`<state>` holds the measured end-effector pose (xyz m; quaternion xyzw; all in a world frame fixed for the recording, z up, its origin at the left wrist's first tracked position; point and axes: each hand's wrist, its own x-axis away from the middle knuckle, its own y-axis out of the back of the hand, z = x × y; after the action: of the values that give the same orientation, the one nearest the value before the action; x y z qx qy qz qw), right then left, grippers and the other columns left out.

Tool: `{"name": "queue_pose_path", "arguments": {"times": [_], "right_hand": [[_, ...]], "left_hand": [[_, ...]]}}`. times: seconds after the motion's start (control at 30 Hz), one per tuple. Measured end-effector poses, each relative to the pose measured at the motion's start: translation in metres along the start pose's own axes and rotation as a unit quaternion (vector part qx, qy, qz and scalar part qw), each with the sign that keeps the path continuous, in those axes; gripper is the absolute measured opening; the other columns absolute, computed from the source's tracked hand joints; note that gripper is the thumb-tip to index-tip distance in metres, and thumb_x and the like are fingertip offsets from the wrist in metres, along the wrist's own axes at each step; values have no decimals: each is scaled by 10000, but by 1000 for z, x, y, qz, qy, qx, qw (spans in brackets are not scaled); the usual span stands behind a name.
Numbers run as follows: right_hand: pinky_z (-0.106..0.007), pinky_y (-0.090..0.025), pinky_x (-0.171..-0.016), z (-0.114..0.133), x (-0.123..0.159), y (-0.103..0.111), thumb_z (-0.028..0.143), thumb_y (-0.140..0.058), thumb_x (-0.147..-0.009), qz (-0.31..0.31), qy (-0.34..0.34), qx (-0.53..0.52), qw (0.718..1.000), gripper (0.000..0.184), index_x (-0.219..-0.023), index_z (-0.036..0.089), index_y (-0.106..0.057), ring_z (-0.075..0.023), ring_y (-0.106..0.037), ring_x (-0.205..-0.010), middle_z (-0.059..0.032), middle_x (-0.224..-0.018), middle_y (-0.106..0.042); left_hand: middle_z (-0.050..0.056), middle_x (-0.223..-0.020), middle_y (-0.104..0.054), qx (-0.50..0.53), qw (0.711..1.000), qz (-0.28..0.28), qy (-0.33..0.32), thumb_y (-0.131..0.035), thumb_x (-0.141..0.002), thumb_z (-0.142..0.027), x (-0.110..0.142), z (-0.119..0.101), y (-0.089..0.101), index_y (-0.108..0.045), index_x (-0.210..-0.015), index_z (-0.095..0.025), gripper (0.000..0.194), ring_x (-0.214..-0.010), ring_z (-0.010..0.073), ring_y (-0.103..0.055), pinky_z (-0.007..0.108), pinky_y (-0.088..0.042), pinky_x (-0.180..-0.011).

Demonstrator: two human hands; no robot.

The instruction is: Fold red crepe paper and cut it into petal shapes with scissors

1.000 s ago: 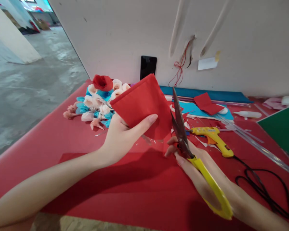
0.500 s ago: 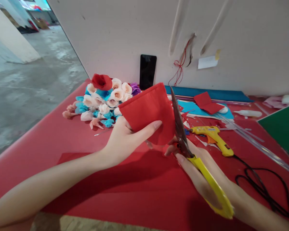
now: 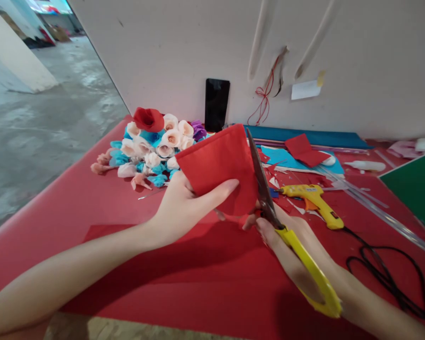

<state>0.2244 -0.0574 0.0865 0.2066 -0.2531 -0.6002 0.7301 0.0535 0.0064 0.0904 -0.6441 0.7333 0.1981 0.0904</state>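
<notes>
Shifted rightward: red paper [image 3: 217,163], pinched by left grip [image 3: 177,208]. Right grip [image 3: 299,233] clasps scissors [image 3: 286,236]; we should hold paper taut.

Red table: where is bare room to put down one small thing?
The red table shows a bare patch between its left edge, the paper flowers and the left forearm, and a narrow strip between the clear sticks and green board. It is crowded around the yellow glue gun and paper scraps.

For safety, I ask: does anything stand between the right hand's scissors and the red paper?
Nothing visible. The scissors, in the right hand, are at the paper's right edge; the left hand has its thumb clear of them.
</notes>
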Motion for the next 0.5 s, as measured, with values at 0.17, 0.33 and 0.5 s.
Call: {"name": "queue_pose_path", "arguments": {"times": [0.17,0.33,0.5], "right_hand": [[-240,-297,-404,-2,-2,-1,410,-317,-872,-3,-1,6,1000,245,-841,208,-450,-116,-399,-457,32,-569,-438],[-235,-284,-379,-6,-1,-2,380,-329,-868,-7,13,0,1000,216,-811,208,-447,-105,-378,-412,42,-539,-441],[-244,-309,-386,-6,0,-5,370,-341,-881,-30,35,4,999,208,-783,209,-429,-106,-418,-401,19,-561,-521]], "left_hand": [[-31,-598,-680,1,1000,7,10,-654,-732,-223,1,0,0,-621,-614,-160,138,-521,124,-644,156,-523,-441],[-30,-594,-681,21,1000,11,20,-659,-729,-221,0,0,1,-626,-612,-160,135,-512,120,-647,146,-528,-435],[-30,-553,-665,48,997,28,46,-651,-740,-240,1,1,0,-626,-608,-162,155,-443,124,-627,173,-543,-408]]}}
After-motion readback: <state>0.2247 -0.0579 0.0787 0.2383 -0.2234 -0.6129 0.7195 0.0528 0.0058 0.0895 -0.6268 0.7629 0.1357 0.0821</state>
